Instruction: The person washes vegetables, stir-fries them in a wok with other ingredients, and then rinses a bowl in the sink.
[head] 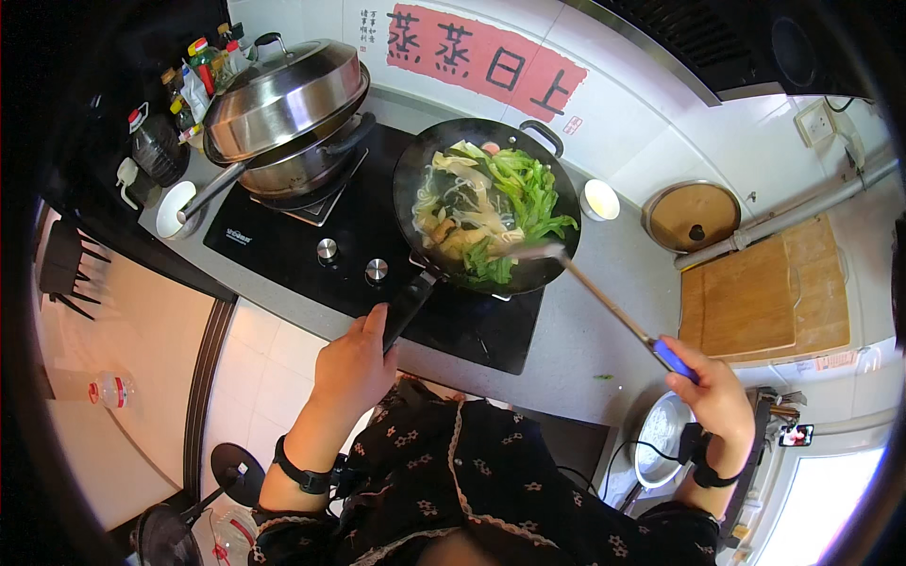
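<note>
My left hand point(357, 361) grips the black handle point(410, 304) of a dark wok point(414, 141) that sits on the right side of a black glass gas cooktop point(283, 244). Inside the wok lie green leafy vegetables point(524, 187), pale noodles point(471, 187) and yellowish pieces that look like egg or tofu skin. A spatula point(605, 301) with a blue grip is held in my right hand point(711, 396). Its blurred metal head rests among the food at the wok's near right side, partly over the greens.
A lidded steel pan stack point(283, 106) stands on the left burner, its handle jutting over a white bowl point(175, 209). Bottles point(159, 145) crowd the far left corner. Right of the wok are a small bowl point(600, 200), a round lid point(692, 216), cutting boards point(736, 304) and a metal basin point(663, 439).
</note>
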`<action>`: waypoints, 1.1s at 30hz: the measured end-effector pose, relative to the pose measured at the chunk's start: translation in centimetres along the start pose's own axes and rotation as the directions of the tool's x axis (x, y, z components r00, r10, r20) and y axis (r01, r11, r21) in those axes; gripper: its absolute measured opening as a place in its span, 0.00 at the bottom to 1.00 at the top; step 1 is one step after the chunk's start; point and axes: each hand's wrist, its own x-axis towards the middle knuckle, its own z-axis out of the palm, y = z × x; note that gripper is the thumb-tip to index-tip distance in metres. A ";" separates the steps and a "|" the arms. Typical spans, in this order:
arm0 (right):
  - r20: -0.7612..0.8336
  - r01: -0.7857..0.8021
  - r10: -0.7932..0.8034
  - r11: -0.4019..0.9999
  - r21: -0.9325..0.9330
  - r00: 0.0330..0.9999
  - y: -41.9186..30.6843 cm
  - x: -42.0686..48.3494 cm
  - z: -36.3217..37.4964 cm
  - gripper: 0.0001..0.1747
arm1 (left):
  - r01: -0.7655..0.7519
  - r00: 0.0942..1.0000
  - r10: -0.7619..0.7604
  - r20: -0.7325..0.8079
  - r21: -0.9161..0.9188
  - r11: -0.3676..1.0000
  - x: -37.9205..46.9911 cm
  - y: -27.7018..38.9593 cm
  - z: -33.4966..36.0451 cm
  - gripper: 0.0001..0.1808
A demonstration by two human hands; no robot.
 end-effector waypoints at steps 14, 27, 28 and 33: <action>0.319 -0.217 -0.030 0.671 0.708 0.947 1.2 3.1 6.8 0.24 | -0.006 1.000 0.006 0.014 0.027 1.000 0.1 -0.4 0.1 0.30; 0.434 -0.408 -0.013 0.315 0.857 0.901 -3.7 8.9 13.2 0.19 | -0.053 0.998 0.053 0.013 -0.013 0.999 0.1 -0.4 -0.2 0.29; 0.350 -0.300 -0.017 0.477 0.826 0.937 -3.6 8.2 13.1 0.19 | -0.041 0.999 0.041 0.029 -0.003 0.999 0.1 -0.3 -0.3 0.29; 0.012 -0.012 0.003 0.660 0.751 1.000 -2.2 4.5 14.9 0.24 | -0.046 0.998 0.046 0.030 -0.015 0.999 0.1 -0.4 -0.3 0.29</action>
